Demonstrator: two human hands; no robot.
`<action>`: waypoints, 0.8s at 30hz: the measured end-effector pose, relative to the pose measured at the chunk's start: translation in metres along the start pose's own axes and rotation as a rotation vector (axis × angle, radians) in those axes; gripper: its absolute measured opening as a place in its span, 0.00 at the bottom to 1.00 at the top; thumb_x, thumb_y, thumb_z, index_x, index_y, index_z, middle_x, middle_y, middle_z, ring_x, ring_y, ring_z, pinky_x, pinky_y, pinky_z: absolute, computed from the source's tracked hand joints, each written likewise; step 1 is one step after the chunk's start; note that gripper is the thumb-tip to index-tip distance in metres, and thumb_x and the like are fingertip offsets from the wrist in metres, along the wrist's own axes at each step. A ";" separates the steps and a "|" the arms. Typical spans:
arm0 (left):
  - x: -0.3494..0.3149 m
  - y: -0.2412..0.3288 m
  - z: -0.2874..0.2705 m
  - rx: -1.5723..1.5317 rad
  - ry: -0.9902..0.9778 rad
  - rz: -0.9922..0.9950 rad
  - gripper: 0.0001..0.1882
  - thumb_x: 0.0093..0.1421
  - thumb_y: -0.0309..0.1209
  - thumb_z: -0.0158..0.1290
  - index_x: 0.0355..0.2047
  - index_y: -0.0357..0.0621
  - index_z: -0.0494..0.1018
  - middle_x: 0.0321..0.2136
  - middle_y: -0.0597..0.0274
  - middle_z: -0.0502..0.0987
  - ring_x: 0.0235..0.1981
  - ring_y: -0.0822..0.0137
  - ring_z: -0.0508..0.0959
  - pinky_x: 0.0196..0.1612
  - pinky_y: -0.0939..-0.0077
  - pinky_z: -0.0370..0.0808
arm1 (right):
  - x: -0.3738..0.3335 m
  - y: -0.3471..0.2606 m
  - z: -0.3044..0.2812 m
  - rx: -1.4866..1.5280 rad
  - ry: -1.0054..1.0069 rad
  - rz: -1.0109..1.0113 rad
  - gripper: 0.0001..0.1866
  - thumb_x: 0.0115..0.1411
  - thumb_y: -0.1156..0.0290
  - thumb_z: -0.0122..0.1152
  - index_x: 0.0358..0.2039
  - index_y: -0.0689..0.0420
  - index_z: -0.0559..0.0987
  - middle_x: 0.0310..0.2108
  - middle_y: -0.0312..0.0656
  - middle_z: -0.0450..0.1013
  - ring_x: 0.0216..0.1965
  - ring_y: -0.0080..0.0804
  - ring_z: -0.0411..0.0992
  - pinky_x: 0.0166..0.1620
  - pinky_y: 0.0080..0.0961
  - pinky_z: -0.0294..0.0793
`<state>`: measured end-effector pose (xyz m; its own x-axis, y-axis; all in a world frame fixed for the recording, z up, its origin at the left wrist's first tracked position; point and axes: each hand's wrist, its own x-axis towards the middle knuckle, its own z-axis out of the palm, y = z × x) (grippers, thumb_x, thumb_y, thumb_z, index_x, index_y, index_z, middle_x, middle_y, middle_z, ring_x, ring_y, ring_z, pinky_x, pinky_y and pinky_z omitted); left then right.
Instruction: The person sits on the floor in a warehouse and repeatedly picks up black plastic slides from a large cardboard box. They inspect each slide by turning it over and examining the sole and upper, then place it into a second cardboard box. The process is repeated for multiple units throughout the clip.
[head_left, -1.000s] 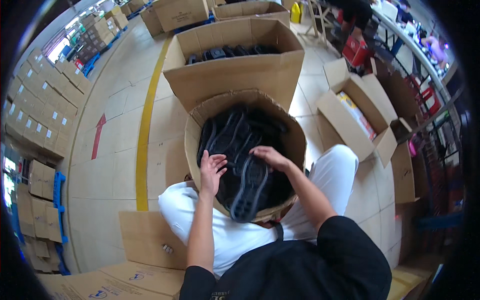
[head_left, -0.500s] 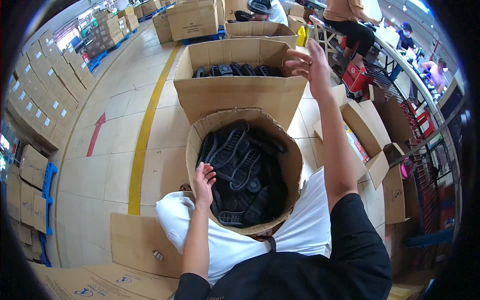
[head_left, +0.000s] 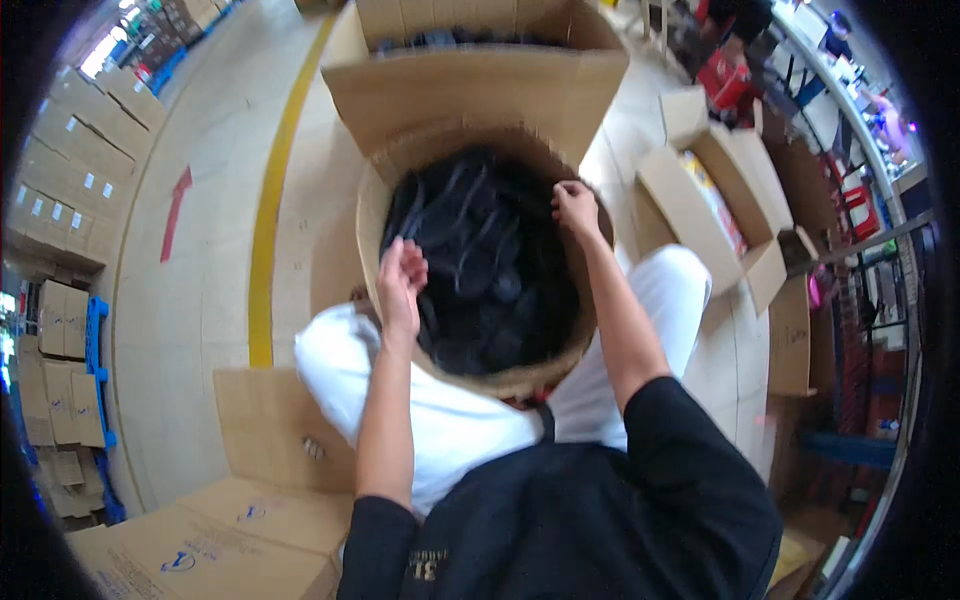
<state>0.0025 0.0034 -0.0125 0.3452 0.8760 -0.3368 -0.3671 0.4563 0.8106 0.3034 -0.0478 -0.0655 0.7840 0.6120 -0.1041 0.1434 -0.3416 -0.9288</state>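
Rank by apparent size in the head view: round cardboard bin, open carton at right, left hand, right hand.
1. Round cardboard bin
2. Open carton at right
3. Left hand and right hand: too alike to rank

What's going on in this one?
A person sits with a round box between their knees, filled with what look like black soles. The left hand is over the box's left side, loosely open, with nothing visible in it. The right hand is at the right side, fingers curled; blur hides whether it grips anything. Just beyond stands another box with dark things inside.
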 end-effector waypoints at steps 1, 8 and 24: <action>-0.001 0.001 -0.001 -0.003 0.017 0.021 0.16 0.54 0.46 0.47 0.33 0.47 0.69 0.26 0.69 0.71 0.27 0.77 0.70 0.30 0.82 0.65 | -0.007 0.024 0.006 -0.008 0.021 0.120 0.13 0.52 0.64 0.53 0.34 0.59 0.74 0.20 0.38 0.70 0.18 0.23 0.68 0.18 0.19 0.66; 0.000 0.002 0.002 -0.016 0.049 -0.007 0.14 0.55 0.43 0.46 0.33 0.46 0.69 0.27 0.68 0.71 0.27 0.77 0.70 0.30 0.83 0.66 | -0.043 0.131 0.031 -0.630 -0.206 0.294 0.29 0.46 0.55 0.56 0.42 0.67 0.68 0.40 0.56 0.68 0.42 0.49 0.67 0.43 0.34 0.68; 0.004 -0.003 0.002 0.092 -0.002 -0.048 0.15 0.55 0.44 0.46 0.33 0.47 0.69 0.27 0.68 0.71 0.27 0.77 0.70 0.30 0.82 0.66 | -0.051 0.165 0.024 -0.769 -0.547 0.447 0.54 0.30 0.51 0.71 0.49 0.76 0.56 0.48 0.57 0.62 0.50 0.43 0.62 0.50 0.29 0.64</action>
<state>0.0067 0.0052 -0.0158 0.3621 0.8532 -0.3754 -0.2691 0.4813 0.8342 0.2729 -0.1183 -0.2224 0.5071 0.4918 -0.7078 0.4035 -0.8611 -0.3093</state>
